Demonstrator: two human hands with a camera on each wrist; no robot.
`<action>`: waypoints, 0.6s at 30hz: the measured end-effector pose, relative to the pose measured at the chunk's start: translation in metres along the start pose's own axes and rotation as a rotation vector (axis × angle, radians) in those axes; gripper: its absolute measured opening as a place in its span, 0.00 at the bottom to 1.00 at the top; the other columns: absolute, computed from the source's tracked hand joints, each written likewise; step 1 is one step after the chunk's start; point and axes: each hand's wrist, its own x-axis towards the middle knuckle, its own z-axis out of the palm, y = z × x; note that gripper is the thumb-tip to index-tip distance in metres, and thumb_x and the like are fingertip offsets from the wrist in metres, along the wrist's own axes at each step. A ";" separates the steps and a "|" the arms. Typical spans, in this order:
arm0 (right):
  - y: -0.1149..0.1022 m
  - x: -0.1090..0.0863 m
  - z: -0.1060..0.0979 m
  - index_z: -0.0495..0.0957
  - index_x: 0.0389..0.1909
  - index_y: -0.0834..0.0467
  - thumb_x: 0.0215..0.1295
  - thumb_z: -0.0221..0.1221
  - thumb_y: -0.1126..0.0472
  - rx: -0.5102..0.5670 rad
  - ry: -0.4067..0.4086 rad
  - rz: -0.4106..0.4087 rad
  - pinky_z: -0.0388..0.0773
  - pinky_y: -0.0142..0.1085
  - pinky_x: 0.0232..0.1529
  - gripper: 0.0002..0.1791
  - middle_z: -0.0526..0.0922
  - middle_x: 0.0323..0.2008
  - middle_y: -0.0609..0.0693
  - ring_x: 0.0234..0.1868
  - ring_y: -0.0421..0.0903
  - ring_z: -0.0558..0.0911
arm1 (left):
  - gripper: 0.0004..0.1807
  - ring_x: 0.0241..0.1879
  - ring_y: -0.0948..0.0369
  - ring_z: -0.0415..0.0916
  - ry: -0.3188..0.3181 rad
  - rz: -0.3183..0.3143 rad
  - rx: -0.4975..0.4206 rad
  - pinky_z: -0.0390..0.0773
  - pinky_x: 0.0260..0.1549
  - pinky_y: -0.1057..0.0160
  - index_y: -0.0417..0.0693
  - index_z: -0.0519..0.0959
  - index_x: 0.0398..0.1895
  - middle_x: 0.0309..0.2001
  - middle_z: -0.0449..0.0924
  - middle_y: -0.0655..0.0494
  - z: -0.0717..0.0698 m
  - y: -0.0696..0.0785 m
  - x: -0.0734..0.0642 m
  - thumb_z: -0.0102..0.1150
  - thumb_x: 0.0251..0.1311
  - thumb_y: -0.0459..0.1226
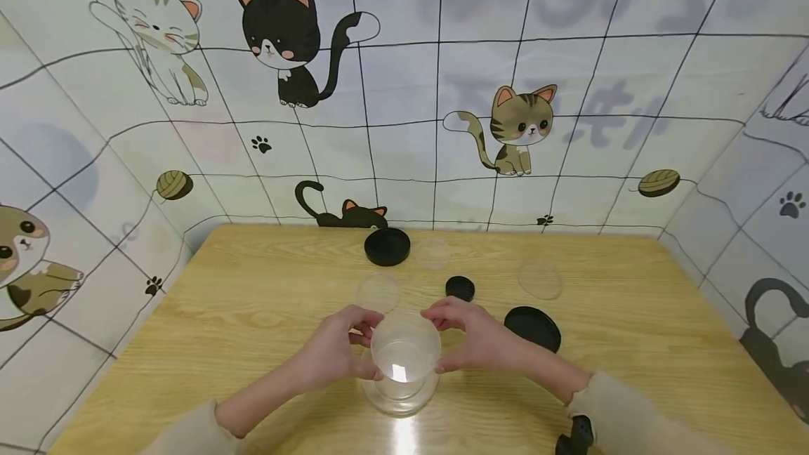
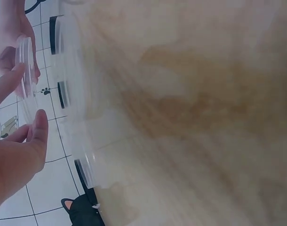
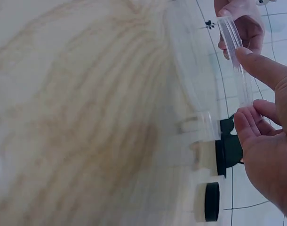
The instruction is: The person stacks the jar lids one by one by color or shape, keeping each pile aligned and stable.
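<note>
A clear round shallow dish (image 1: 406, 343) is held up between both hands above the table, its rim seen edge-on in the left wrist view and the right wrist view. My left hand (image 1: 335, 346) grips its left edge with thumb and fingers. On the opposite edge, my right hand (image 1: 483, 339) pinches the rim between thumb and fingertips. Beneath the held dish, a wider clear round piece (image 1: 401, 404) sits on the table, partly covered from the head view.
Beyond the hands lie a large black round lid (image 1: 387, 247), a small black ridged lid (image 1: 460, 288) and another large black lid (image 1: 533, 329). Clear discs (image 1: 379, 291) are scattered among them on the wooden table (image 1: 272, 300). Cat-print cloth (image 1: 404, 90) walls the back and sides.
</note>
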 end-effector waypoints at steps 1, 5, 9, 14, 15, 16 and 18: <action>0.001 -0.001 0.003 0.75 0.65 0.67 0.51 0.79 0.62 -0.021 -0.004 0.003 0.78 0.45 0.59 0.40 0.75 0.58 0.55 0.54 0.53 0.80 | 0.40 0.46 0.47 0.77 -0.001 -0.003 0.004 0.82 0.49 0.61 0.27 0.76 0.58 0.49 0.76 0.40 0.001 -0.001 -0.002 0.84 0.36 0.25; 0.003 -0.002 0.011 0.77 0.64 0.66 0.50 0.80 0.61 -0.064 -0.015 -0.006 0.78 0.43 0.57 0.39 0.77 0.57 0.53 0.52 0.49 0.79 | 0.38 0.42 0.53 0.78 -0.009 -0.017 0.033 0.83 0.45 0.62 0.27 0.77 0.56 0.44 0.75 0.45 0.004 -0.005 -0.009 0.84 0.35 0.25; 0.002 -0.002 0.017 0.77 0.64 0.65 0.51 0.80 0.60 -0.076 -0.031 0.010 0.77 0.39 0.55 0.38 0.77 0.56 0.51 0.51 0.46 0.77 | 0.38 0.38 0.57 0.76 -0.020 -0.009 0.075 0.83 0.42 0.64 0.27 0.78 0.55 0.41 0.74 0.48 0.005 -0.009 -0.013 0.84 0.35 0.26; 0.002 0.000 0.022 0.76 0.64 0.66 0.51 0.79 0.61 -0.086 -0.051 0.026 0.77 0.36 0.53 0.39 0.76 0.56 0.51 0.49 0.42 0.75 | 0.38 0.34 0.60 0.76 -0.022 -0.006 0.090 0.83 0.39 0.64 0.27 0.77 0.55 0.39 0.73 0.49 0.005 -0.011 -0.018 0.84 0.35 0.25; 0.003 0.001 0.022 0.76 0.64 0.66 0.51 0.79 0.61 -0.086 -0.053 0.029 0.77 0.36 0.53 0.39 0.76 0.56 0.51 0.48 0.41 0.75 | 0.38 0.33 0.60 0.76 -0.023 -0.008 0.096 0.82 0.38 0.64 0.27 0.77 0.55 0.39 0.72 0.49 0.006 -0.011 -0.018 0.83 0.35 0.24; 0.003 0.001 0.023 0.76 0.65 0.66 0.51 0.79 0.62 -0.088 -0.055 0.030 0.77 0.35 0.52 0.39 0.76 0.56 0.51 0.48 0.41 0.75 | 0.38 0.32 0.61 0.76 -0.024 -0.009 0.099 0.82 0.37 0.65 0.27 0.76 0.55 0.39 0.72 0.49 0.006 -0.011 -0.018 0.83 0.35 0.24; 0.003 0.002 0.025 0.76 0.65 0.66 0.50 0.80 0.62 -0.093 -0.052 0.030 0.77 0.35 0.52 0.39 0.76 0.56 0.51 0.48 0.41 0.75 | 0.39 0.31 0.62 0.76 -0.025 -0.009 0.109 0.82 0.35 0.65 0.27 0.76 0.56 0.38 0.72 0.50 0.007 -0.013 -0.019 0.83 0.35 0.24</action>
